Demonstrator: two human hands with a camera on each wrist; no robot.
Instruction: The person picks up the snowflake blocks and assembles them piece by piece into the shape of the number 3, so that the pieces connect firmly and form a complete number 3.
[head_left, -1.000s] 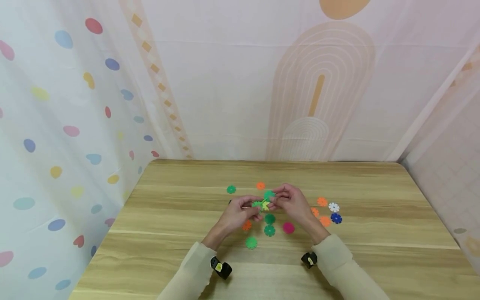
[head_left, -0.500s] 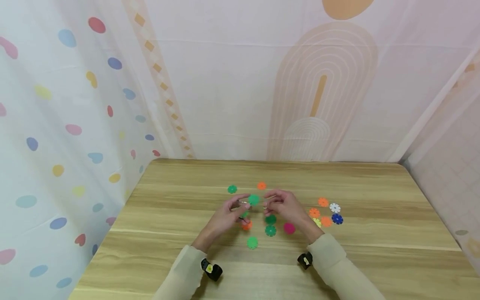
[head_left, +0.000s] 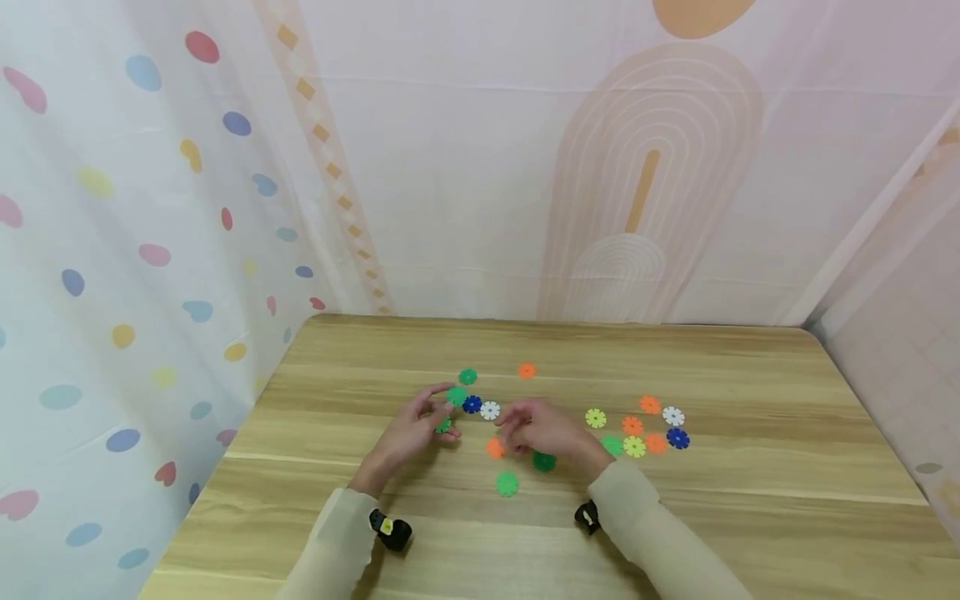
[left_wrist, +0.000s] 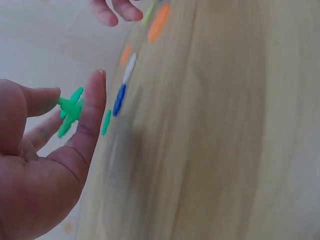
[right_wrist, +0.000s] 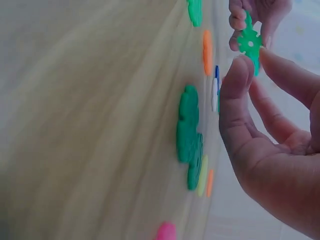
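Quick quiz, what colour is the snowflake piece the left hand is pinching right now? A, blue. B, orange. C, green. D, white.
C: the left hand pinches a green piece between thumb and fingers, plain in the left wrist view; the blue piece and white piece lie on the table just beyond it.

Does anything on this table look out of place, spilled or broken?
Nothing stands out. Flat plastic snowflake discs lie scattered on the wooden table, none visibly broken. The left hand pinches a green disc piece between thumb and fingers. The right hand hovers over a dark green disc, fingers loosely curled, holding nothing visible.
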